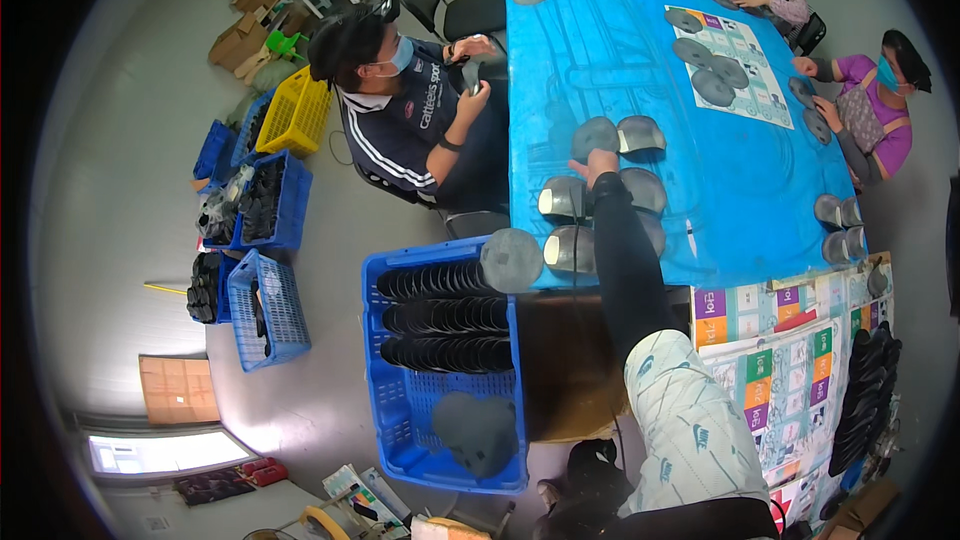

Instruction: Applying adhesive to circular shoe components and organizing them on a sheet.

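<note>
My right hand [601, 166] reaches out over the blue-covered table [740, 210]. Its fingers meet the near edge of a round, flat grey pad [596, 137], with the thumb off to the left. Close beside that pad is a curved dark grey piece with a shiny front [641, 136]. Nearer along the table lie more curved pieces [563, 200], some showing a pale patch, partly hidden by my black-covered forearm. Another round grey disc [511, 260] overlaps the table corner and the crate rim. My left hand is not in view.
A blue crate [372, 390] holds rows of black curved pieces [445, 317] and loose grey discs [475, 430]. A co-worker sits at left, holding a grey piece [472, 76]; two more people work at right. Printed sheets [740, 340] cover the near right. Crates [270, 305] stand on the floor.
</note>
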### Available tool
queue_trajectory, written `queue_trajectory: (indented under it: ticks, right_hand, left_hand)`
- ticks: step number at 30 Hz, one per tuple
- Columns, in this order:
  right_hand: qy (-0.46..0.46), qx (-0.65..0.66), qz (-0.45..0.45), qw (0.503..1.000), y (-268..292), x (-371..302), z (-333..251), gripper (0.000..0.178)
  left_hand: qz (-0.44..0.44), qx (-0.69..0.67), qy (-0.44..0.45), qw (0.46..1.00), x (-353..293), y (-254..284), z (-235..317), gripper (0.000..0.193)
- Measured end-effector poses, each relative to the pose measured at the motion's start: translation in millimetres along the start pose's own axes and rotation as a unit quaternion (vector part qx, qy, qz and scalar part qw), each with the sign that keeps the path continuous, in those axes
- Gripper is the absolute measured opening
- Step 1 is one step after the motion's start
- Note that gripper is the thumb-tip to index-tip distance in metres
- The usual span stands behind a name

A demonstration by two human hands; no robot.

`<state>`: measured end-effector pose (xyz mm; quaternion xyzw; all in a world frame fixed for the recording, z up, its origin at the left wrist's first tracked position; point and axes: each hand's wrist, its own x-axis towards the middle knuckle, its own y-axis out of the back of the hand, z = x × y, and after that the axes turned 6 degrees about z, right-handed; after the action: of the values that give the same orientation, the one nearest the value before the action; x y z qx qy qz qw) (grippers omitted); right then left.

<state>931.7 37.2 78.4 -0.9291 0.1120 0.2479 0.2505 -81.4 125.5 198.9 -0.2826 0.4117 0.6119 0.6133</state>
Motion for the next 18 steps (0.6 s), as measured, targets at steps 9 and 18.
queue_trajectory:
  ticks: [9, 18]
  right_hand:
    - [0.389, -0.685, -0.089, 0.610, 37, -97, 1, 0.020]
    - [-0.015, -0.176, -0.289, 0.941, 117, -516, -83, 0.028]
  left_hand:
    - [-0.027, -0.019, -0.041, 0.999, -8, -6, 22, 0.008]
    - [-0.154, 0.065, -0.135, 0.977, 44, -59, 109, 0.026]
